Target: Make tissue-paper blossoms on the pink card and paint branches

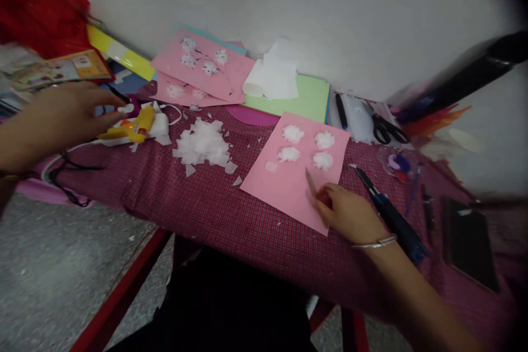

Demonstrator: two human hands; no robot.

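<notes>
My right hand (pixel 344 210) rests on the near right corner of a pink paper sheet (pixel 289 179), fingers curled, with a thin brownish stick showing between thumb and forefinger. Several white fluffy tissue flowers (pixel 293 133) are stuck on that sheet. At the table's left end, my left hand (pixel 55 118) reaches toward a yellow glue gun (pixel 131 127); its fingers are stretched out, blurred, touching or just short of the gun. A pile of white tissue scraps (pixel 203 143) lies between the gun and the sheet.
A red checked cloth (pixel 214 214) covers the table. More pink sheets with flowers (pixel 204 66), green paper (pixel 307 100), a white tissue roll (pixel 270 80), black scissors (pixel 385 127), a blue craft knife (pixel 388 212), a dark phone (pixel 470 242) and a black cable (pixel 68 176) lie around.
</notes>
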